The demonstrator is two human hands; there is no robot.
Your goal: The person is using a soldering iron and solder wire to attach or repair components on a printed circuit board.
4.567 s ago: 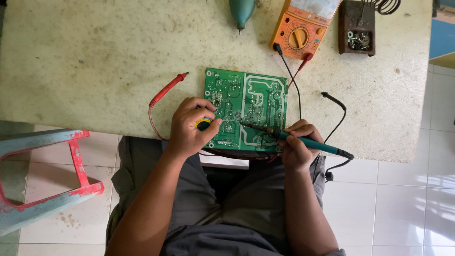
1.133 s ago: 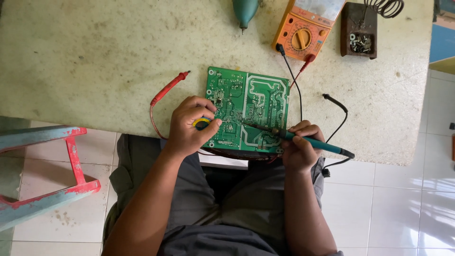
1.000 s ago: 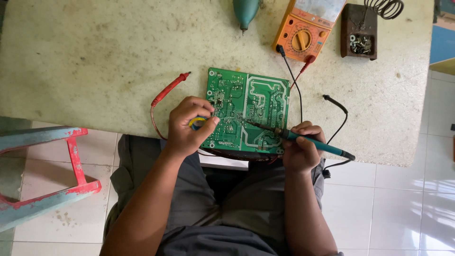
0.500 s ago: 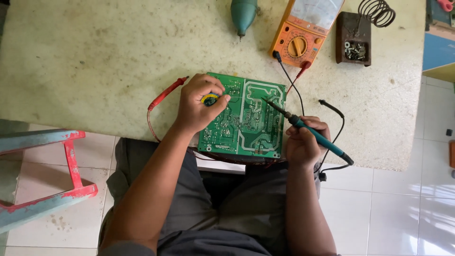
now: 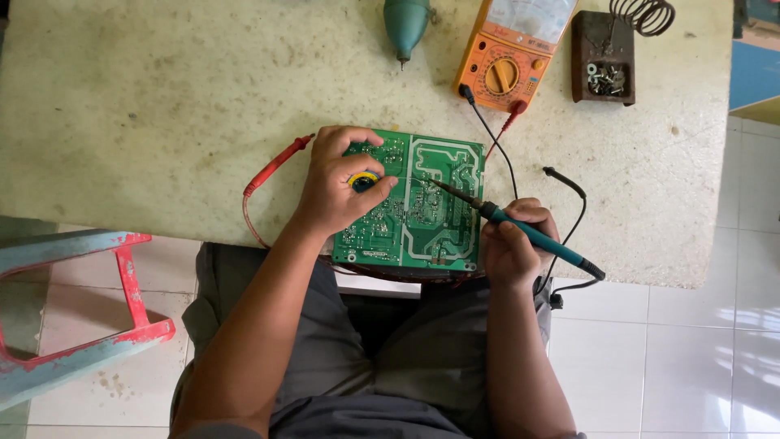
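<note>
While the left hand (image 5: 337, 187) presses down on a green circuit board (image 5: 414, 203), its fingers curled around a small yellow-and-blue spool (image 5: 362, 180) pinched against the board's solder side, the right hand (image 5: 513, 244) grips a teal-handled soldering iron (image 5: 520, 229) like a pen, fingers closed about the shaft and the tip angled down to the board's middle. The board lies flat at the near edge of the speckled surface (image 5: 162, 106), overhanging slightly toward the person's lap. It looks light, stiff and fragile, best held by its edges or bare margins rather than by the soldered traces; the iron is safe only at its insulated handle. Both forearms come up from below, the left wrist bent over the board's left half, the right wrist resting at the board's lower right corner. A red probe (image 5: 276, 167) lies just left of the board, a black probe (image 5: 565, 180) to its right, both leads running to an orange multimeter (image 5: 508, 57) at the far edge. Beside that sit a dark iron stand with a coil (image 5: 609, 57) and a green tool (image 5: 405, 24). A red and blue stool (image 5: 81, 317) stands on the tiled floor (image 5: 691, 349).
</note>
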